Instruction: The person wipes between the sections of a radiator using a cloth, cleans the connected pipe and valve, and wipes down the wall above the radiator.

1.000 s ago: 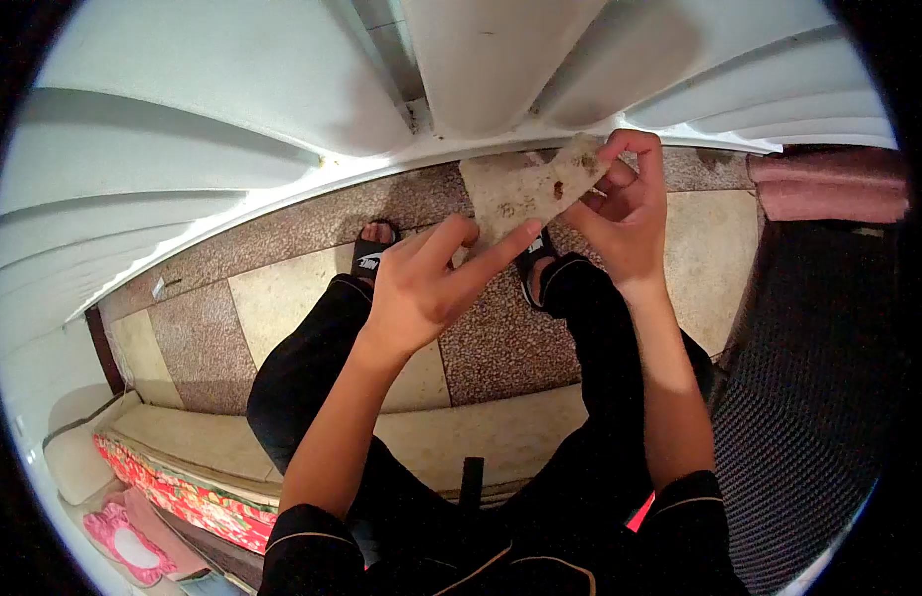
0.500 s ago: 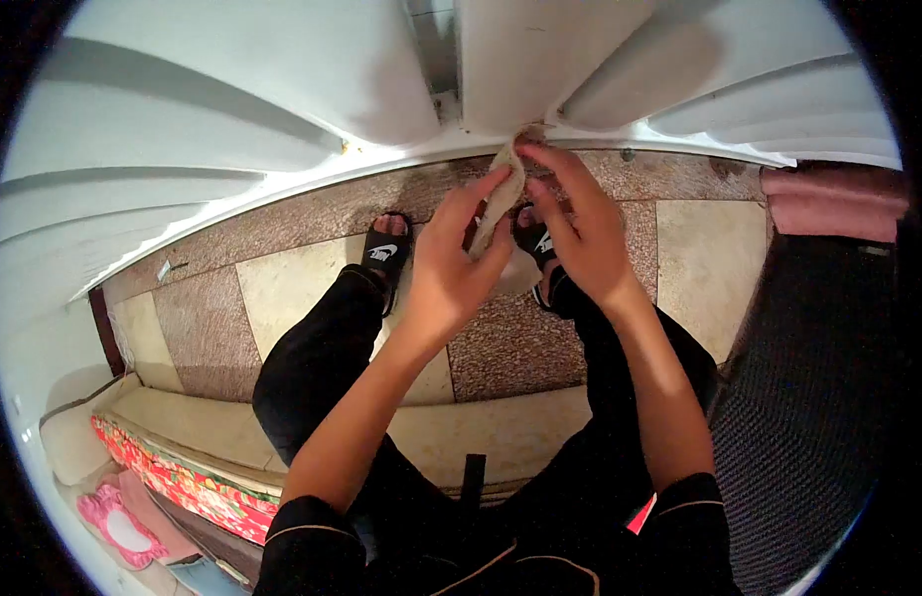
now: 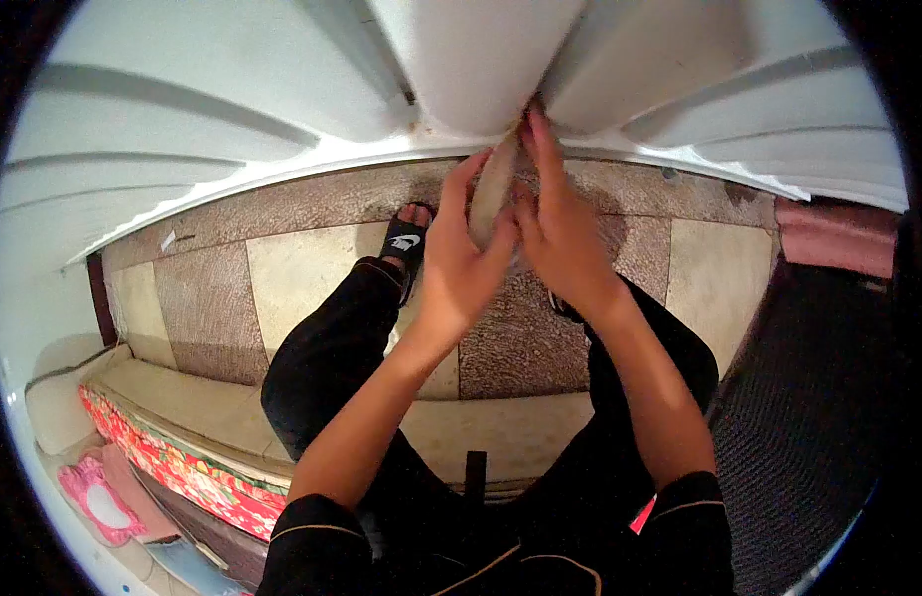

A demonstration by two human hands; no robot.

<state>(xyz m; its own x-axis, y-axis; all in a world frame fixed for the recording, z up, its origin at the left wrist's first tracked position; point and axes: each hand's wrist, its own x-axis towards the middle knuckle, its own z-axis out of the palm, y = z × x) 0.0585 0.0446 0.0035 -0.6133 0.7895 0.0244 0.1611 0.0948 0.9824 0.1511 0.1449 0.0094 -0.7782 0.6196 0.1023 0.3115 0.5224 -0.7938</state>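
A thin, pale beige cloth (image 3: 493, 194) is held upright between my two hands, close to the white ribbed panels. My left hand (image 3: 456, 243) grips its left side, with the thumb and fingers curled round it. On its other side, my right hand (image 3: 560, 223) presses against the cloth, the fingers stretched up toward the groove between two panels. Motion blurs the right hand, and its fingertips near the groove are hard to make out. The cloth's upper end is partly hidden behind the fingers.
White ribbed panels (image 3: 471, 65) rise in front, above a white ledge (image 3: 332, 159). My sandalled foot (image 3: 406, 238) rests on the tiled floor (image 3: 525, 338). A black mesh surface (image 3: 803, 397) lies right, below a folded pink cloth (image 3: 838, 236). A red floral fabric (image 3: 183, 457) is left.
Both hands and the cloth have come nearer the panels. My right fingers have straightened and reach higher, toward the groove. The view has shifted slightly.
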